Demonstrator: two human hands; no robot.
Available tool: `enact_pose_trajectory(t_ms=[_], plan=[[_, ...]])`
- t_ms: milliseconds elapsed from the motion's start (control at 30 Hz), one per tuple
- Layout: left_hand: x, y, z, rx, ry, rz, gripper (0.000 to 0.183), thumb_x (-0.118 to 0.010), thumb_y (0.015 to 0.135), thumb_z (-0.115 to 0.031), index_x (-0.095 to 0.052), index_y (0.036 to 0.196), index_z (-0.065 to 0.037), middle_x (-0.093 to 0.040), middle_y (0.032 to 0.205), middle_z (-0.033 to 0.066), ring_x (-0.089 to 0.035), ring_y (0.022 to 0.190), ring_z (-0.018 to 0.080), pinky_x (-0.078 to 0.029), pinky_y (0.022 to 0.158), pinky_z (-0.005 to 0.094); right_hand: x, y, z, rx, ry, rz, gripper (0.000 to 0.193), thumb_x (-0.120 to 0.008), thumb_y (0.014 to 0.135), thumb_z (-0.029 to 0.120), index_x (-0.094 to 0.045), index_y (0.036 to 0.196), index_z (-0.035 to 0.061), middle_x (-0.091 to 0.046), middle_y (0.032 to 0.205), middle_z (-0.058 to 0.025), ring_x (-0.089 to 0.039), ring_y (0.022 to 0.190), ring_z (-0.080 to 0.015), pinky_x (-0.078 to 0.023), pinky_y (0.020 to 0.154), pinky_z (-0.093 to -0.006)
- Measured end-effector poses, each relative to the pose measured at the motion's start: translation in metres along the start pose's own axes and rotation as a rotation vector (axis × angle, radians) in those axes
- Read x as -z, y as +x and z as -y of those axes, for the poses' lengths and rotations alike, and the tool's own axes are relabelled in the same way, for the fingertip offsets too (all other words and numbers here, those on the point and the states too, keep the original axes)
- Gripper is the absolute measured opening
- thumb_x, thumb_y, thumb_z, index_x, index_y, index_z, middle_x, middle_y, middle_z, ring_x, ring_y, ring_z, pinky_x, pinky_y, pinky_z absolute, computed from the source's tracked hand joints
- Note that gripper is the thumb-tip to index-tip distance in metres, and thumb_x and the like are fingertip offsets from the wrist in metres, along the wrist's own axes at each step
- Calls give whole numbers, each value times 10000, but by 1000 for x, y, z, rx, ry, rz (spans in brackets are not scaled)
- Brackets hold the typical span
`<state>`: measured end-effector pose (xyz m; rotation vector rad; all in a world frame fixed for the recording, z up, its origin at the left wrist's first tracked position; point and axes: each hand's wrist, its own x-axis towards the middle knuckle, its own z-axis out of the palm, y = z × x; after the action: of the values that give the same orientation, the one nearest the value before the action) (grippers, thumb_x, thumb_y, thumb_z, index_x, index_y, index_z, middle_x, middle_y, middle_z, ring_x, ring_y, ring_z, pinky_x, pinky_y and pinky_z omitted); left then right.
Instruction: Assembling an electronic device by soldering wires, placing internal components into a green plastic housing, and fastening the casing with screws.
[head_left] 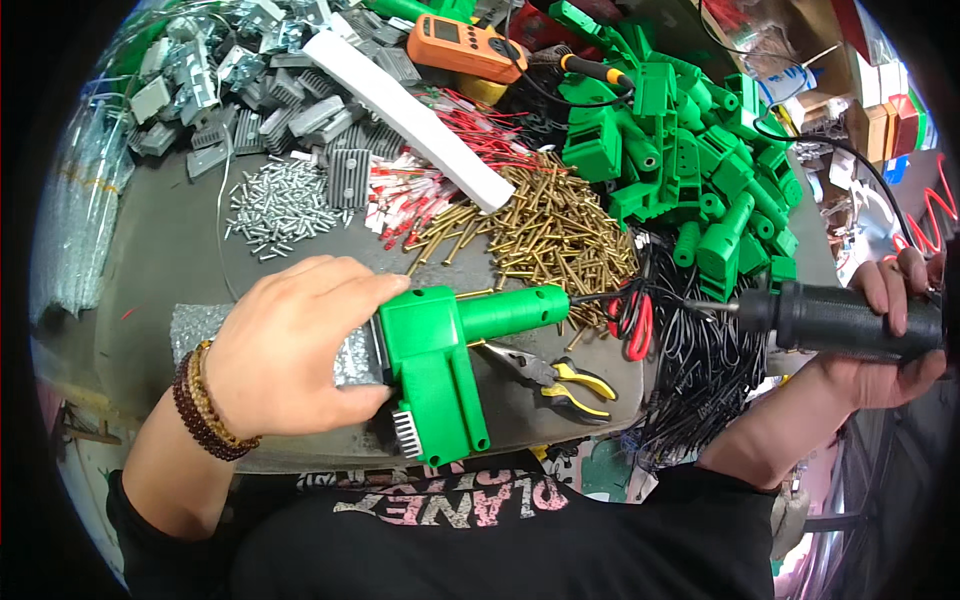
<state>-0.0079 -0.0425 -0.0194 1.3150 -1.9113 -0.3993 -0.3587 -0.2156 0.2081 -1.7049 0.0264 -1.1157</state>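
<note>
My left hand (300, 345) grips a green plastic housing (430, 370) by its left side, thumb below and fingers over the top. The housing has a round handle pointing right, screw holes and a grey finned metal piece (407, 433) at its lower left. A black cord leaves the handle's end toward a red-and-black lead (636, 325). At the right, my right hand (895, 365) is wrapped around a black electric screwdriver (850, 315). Its bit (710, 306) points left toward the handle, apart from the housing. Needle-nose pliers (550, 375) with yellow-and-black grips lie beside the housing.
Behind my hands lie piles of silver screws (275, 205), long brass screws (560, 230), grey finned heat sinks (350, 178) and green housings (690, 150). A white bar (410, 115) lies across them near an orange meter (465, 48). Black cables (700, 380) hang over the right edge.
</note>
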Motion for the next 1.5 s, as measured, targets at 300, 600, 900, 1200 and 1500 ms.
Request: enact_pose_trajectory(t_ms=[300, 600, 900, 1200, 1500], plan=[[1, 2, 4, 72, -56, 48, 942, -862, 600, -214, -468, 1430, -5, -647, 1168, 170, -621, 1093, 363, -491, 966, 441, -68, -75, -88, -219, 174, 63, 993, -808, 843, 387, -228, 1609, 136, -521, 1299, -232, -650, 768, -373, -496, 782, -520], [0, 0, -3, 24, 41, 3, 818, -849, 599, -180, -550, 1348, -43, -631, 1132, 152, -631, 1041, 351, -519, 906, 427, -95, -98, -133, -271, 227, 56, 851, -845, 794, 485, -417, 1426, 107, -630, 1075, -187, -643, 753, -283, -508, 718, -416], [-5, -4, 0, 0, 54, -32, 718, -844, 604, -167, -592, 1264, -42, -633, 1071, 130, -639, 970, 337, -531, 841, 422, -120, -51, -82, -159, 392, 446, 295, -680, 945, 86, -503, 1181, 78, -697, 853, -180, -679, 657, -291, -577, 596, -392], [-11, -7, 4, 11, 66, -57, 664, -826, 649, -203, -594, 1253, -54, -638, 1038, 124, -635, 978, 343, -530, 839, 435, -147, -57, -111, -280, 190, 500, 479, -723, 714, 15, -437, 1085, 113, -627, 724, -50, -648, 577, -208, -540, 595, -350], [-11, -7, 5, 58, 80, -3, 614, -808, 661, -199, -616, 1225, -51, -633, 1001, 121, -633, 970, 345, -531, 825, 443, -151, -61, -114, -247, 225, 439, 481, -721, 698, -3, -437, 1077, 85, -621, 741, -44, -617, 544, -186, -518, 582, -350]])
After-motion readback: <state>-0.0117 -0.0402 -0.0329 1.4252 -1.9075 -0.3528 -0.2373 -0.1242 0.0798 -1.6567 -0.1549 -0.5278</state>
